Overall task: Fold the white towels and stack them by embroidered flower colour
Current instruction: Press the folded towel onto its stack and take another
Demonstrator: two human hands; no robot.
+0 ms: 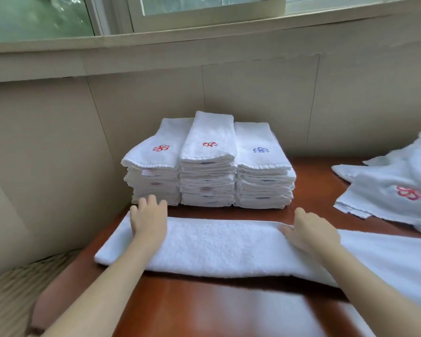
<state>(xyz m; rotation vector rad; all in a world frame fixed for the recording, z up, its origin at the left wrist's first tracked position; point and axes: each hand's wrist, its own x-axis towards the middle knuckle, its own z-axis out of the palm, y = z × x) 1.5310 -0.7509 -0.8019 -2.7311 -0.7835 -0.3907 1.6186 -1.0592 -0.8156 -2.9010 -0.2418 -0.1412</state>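
Left hand [148, 220] lies flat on the left end of the towel strip [216, 246], fingers straight, tips just past its far edge. The strip lies on the tabletop [229, 310], long axis left-to-right across the person.

Behind it: left red-flower stack [153, 176], middle red-flower stack [208, 176], blue-flower stack [263, 181], 3 side by side.

Right hand [311, 232] rests over the strip's far edge, thumb on top. Can't tell if its fingers hook under. The strip runs on to the right beyond that hand.

No flower shows on the strip, so target stack is unknown. Next fold is probably end-over-end along that axis. Left hand is nearer the free left end.

Loose towels [387, 190] sit far right.
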